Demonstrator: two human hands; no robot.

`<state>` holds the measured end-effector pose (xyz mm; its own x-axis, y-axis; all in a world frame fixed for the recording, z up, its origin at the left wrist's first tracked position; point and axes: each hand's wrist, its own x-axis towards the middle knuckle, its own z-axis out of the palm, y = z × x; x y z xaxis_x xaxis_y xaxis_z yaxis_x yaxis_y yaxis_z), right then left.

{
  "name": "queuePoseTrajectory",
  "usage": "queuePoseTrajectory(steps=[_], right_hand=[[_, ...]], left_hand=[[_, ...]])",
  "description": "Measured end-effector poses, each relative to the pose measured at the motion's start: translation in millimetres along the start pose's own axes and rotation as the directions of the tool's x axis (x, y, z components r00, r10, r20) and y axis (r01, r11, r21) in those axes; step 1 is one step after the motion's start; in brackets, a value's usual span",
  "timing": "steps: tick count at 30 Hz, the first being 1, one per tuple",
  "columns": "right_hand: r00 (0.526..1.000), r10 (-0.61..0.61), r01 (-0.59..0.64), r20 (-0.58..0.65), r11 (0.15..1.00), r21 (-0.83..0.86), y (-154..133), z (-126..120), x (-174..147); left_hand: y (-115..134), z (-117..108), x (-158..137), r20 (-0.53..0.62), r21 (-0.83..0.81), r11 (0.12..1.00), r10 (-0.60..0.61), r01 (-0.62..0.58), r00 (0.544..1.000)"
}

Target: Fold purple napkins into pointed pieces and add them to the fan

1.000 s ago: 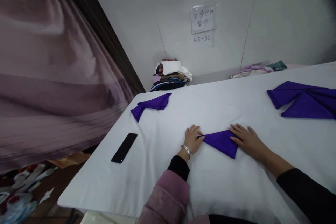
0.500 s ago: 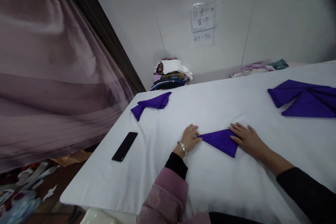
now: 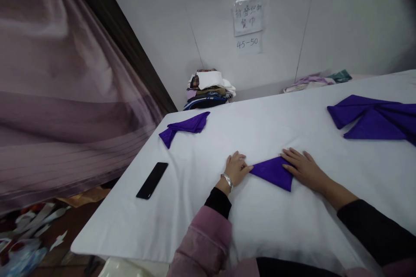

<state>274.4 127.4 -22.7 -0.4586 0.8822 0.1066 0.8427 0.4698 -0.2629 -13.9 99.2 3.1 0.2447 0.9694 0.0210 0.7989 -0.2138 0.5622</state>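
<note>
A purple cloth napkin, folded to a flat, narrow triangle, lies in front of me on the white-covered table. My left hand is at its pointed left end, thumb and forefinger pinched on the tip, the other fingers loosely bent. At the wide end, my right hand rests flat with fingers outstretched, its thumb over the right edge of the cloth. The fingers cover part of that upper right corner.
A folded purple napkin lies at the table's far left, above a black phone. More folded purple cloth lies at the right. Behind the table are a stack of fabrics and a pinkish curtain hangs left.
The view has shifted slightly. My left thumb and forefinger have closed in over the napkin's left tip; my right hand stays flat at the wide end.
</note>
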Motion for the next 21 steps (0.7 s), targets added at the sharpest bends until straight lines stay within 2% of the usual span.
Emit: queuePoseTrajectory(steps=[8,16,21], right_hand=[[1.000,-0.002,0.002,-0.010,1.000,-0.001,-1,-1,0],[1.000,-0.002,0.002,-0.012,1.000,-0.006,-3,-2,0],[1.000,0.002,-0.002,-0.009,1.000,0.005,-1,-1,0]], left_hand=[[3,3,0,-0.048,0.017,1.000,-0.004,0.004,0.999],[-11,-5,-8,-0.036,-0.100,0.995,-0.001,-0.002,0.999],[-15,-5,-8,-0.017,-0.112,0.994,0.018,-0.020,1.000]])
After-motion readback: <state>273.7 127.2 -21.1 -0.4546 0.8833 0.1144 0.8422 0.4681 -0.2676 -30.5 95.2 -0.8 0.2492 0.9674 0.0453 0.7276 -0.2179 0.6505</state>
